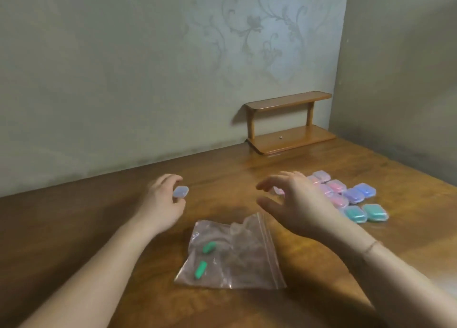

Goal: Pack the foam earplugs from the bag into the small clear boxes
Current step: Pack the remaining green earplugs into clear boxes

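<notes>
Bare table (74,228) runs wide on the left, all the way back to the wall (99,80), and along the near edge in front of the bag (232,253), which lies flat mid-table between the two forearms. Right side is crowded: a tight cluster of filled boxes (351,196) sits just behind the right hand (294,201), with a small wooden shelf (289,124) in the back corner against the wall. Between the left hand (160,204), which holds one small box (180,192), and the right hand there is an open lane of table straight back to the wall.
</notes>
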